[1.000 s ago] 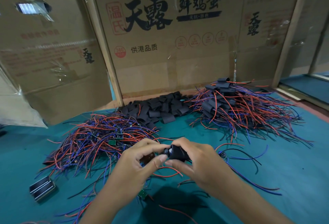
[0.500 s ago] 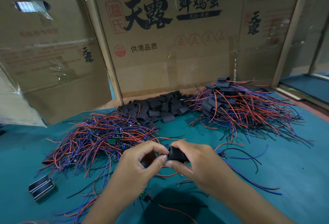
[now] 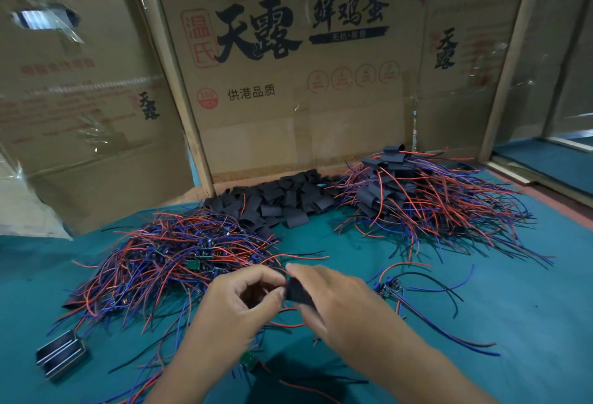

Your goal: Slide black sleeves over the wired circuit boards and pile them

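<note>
Two hands at work: right hand pinches a black sleeve, left hand seemingly pinching the wires feeding it. Sleeved pile far right is sizeable; bare-board heap left looks bigger. Green desk, cardboard boxes behind.

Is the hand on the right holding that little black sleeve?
Touching. The head view shows the right hand pinching the small black sleeve between thumb and fingers, just above the teal table.
</note>
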